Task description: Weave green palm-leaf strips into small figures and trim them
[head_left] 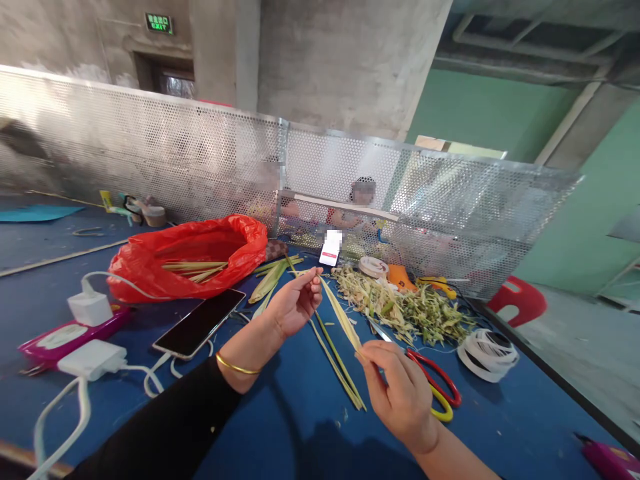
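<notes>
From my remote seat I'm watching the pale husk strip point(341, 316) stretching between the hands above the blue bench point(273, 433), the left hand point(296, 305) pinching its far tip and the right hand point(400, 393) gripping its near end. I'm judging it light, thin and pliable (papery, so probably splitting easily along the grain), and I'm favouring flat fingertip holds at both ends, under gentle tension.
</notes>
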The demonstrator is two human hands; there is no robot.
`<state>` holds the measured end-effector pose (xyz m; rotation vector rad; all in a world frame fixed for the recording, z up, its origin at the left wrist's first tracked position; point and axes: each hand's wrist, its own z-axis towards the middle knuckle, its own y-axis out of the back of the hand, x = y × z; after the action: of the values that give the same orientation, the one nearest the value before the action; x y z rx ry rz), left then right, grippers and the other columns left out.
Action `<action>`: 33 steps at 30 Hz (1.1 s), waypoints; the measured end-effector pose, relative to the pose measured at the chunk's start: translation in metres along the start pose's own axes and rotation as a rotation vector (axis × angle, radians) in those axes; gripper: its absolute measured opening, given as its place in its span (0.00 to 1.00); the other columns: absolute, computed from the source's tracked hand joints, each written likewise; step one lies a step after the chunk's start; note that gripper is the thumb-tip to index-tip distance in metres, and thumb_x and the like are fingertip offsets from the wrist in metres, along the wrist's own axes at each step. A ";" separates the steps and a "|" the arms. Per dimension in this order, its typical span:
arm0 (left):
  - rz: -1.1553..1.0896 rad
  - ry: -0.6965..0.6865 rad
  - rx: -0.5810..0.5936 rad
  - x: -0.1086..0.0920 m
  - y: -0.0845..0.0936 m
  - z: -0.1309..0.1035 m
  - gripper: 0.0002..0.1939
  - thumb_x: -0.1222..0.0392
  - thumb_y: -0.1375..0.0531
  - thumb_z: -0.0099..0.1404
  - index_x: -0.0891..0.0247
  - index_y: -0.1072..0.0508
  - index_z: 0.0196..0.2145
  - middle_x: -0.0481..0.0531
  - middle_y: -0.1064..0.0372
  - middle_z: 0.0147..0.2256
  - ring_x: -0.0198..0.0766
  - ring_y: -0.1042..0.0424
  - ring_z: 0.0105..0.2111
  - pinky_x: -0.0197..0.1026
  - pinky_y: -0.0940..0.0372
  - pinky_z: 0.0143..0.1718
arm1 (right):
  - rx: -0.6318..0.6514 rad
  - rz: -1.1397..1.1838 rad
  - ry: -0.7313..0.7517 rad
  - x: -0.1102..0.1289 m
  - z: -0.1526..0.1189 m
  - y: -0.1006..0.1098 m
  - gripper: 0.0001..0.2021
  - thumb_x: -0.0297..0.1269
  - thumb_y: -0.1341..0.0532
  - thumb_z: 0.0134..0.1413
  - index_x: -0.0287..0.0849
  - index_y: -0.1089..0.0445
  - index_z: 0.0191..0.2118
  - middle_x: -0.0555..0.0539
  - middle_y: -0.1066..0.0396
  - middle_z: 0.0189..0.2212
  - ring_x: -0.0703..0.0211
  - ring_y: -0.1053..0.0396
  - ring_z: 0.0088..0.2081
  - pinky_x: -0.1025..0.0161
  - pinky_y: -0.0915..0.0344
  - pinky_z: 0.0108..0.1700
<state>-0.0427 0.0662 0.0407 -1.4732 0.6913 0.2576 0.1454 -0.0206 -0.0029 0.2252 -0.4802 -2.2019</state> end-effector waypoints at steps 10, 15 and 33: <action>0.159 -0.068 -0.050 -0.006 0.000 -0.001 0.04 0.70 0.41 0.61 0.69 0.27 0.35 0.45 0.33 0.22 0.24 0.34 0.18 0.27 0.34 0.22 | 0.040 -0.024 0.032 -0.005 -0.005 -0.002 0.11 0.22 0.43 0.54 0.41 0.34 0.42 0.43 0.27 0.31 0.57 0.27 0.33 0.62 0.28 0.35; 0.196 -0.085 -0.102 -0.006 0.005 0.001 0.03 0.67 0.40 0.61 0.68 0.26 0.33 0.45 0.31 0.23 0.26 0.30 0.21 0.28 0.33 0.24 | 0.144 -0.086 0.220 -0.006 -0.005 -0.002 0.11 0.22 0.43 0.54 0.37 0.33 0.43 0.42 0.27 0.31 0.56 0.28 0.34 0.61 0.29 0.36; 0.251 0.100 -0.199 0.015 -0.008 -0.005 0.03 0.69 0.42 0.62 0.68 0.27 0.31 0.48 0.30 0.21 0.28 0.30 0.19 0.30 0.31 0.23 | 0.514 -0.152 0.678 0.013 -0.008 -0.015 0.07 0.28 0.47 0.57 0.37 0.33 0.31 0.43 0.30 0.28 0.61 0.35 0.24 0.62 0.44 0.25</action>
<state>-0.0275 0.0566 0.0390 -1.5959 0.9557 0.4587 0.1286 -0.0244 -0.0164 1.2641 -0.6381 -1.9405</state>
